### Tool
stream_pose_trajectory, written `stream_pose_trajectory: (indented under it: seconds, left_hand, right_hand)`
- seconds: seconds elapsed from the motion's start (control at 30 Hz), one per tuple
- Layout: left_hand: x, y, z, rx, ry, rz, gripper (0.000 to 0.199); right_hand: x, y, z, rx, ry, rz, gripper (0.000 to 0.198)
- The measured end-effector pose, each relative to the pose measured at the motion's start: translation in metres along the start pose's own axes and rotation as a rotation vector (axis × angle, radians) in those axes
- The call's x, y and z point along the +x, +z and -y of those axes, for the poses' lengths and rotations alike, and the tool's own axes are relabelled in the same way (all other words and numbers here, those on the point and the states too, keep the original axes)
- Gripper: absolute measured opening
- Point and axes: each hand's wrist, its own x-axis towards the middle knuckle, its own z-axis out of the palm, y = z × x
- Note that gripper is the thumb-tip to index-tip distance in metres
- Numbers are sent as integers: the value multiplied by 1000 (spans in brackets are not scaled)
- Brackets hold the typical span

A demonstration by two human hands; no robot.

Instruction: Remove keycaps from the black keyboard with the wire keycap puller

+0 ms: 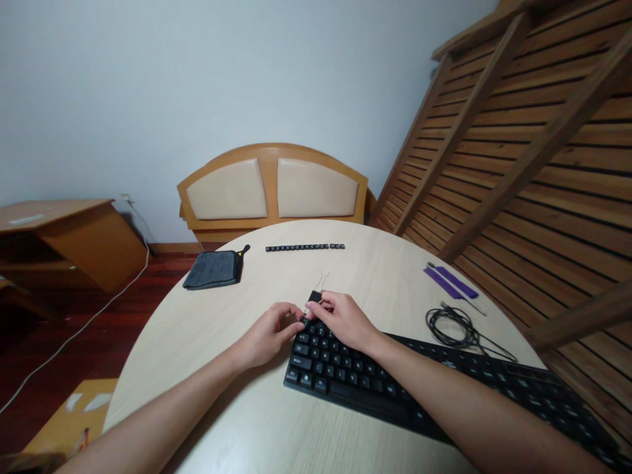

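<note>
A black keyboard (pixel 355 378) lies aslant on the round table, running off to the lower right. My right hand (pixel 345 319) is closed around a keycap puller (pixel 315 296), a small black handle with thin wire loops at its ends. One pair of wires points away from me; the other reaches down toward the keyboard's far left corner. There, the thumb and index finger of my left hand (pixel 269 334) pinch a black keycap (pixel 305 322) below the puller. Whether this keycap is still seated on the keyboard is hard to make out.
Loose keycaps (pixel 296 248) stand in a row toward the table's far side. A dark pouch (pixel 213 268) lies at left. On the right are a coiled black cable (pixel 451 327), purple strips (pixel 457 282) and a thin brush-like tool (pixel 459 289). A wooden headboard (pixel 272 178) stands behind.
</note>
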Motion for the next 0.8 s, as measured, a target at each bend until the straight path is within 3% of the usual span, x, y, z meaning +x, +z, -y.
stream_pose_trajectory:
  seconds: [0.27, 0.53, 0.8]
  left_hand:
    - [2, 3, -7, -115, -1, -30, 13]
    - [2, -5, -10, 178, 87, -80, 12]
    - [0, -5, -15, 297, 252, -75, 17]
  right_hand:
    - [11, -3, -5, -5, 10, 29, 28]
    - [17, -3, -8, 129, 30, 45, 33]
    - [16, -3, -12, 210, 17, 32, 34]
